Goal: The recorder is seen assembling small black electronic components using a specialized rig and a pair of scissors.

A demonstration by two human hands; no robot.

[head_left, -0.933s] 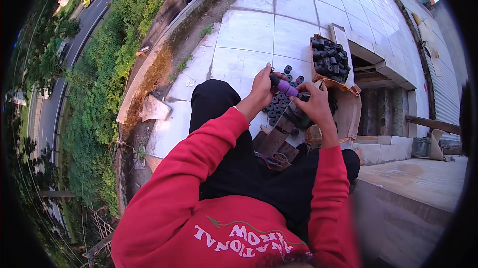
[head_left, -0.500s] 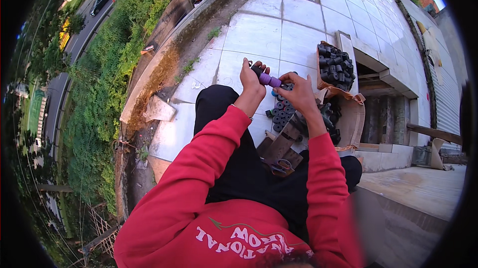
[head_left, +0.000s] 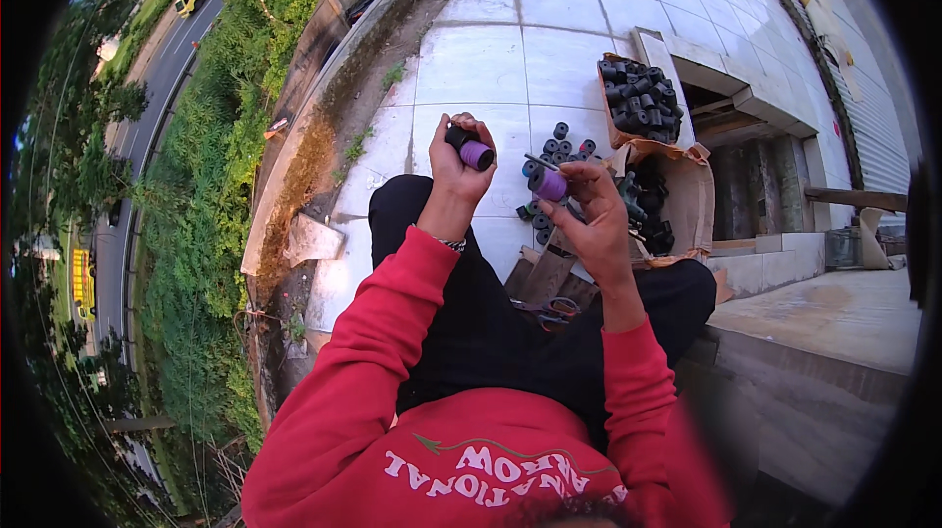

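My left hand (head_left: 459,170) is closed around a purple-and-black cylinder (head_left: 477,155), its purple end facing right. To its right, my right hand (head_left: 597,219) grips another purple cylinder (head_left: 548,185) with a dark end, between thumb and fingers. A thin dark rod seems to lie at that piece's upper side; its exact fit is too small to tell. The two pieces are apart in the air above my lap. Below and behind my right hand, several small black cylinders (head_left: 560,130) stand on the white tiles, partly hidden by the hand.
A box (head_left: 602,111) heaped with black cylinders stands beyond my right hand. Nearer is an open cardboard box (head_left: 695,204) with dark pieces. Scissors (head_left: 559,310) lie by wooden blocks (head_left: 545,278) before my lap. A low wall (head_left: 304,150) edges the tiles at left, above a road.
The purple pieces, in line and touching between my hands before, are now apart. My left hand has moved left with one, and my right hand holds the other lower down.
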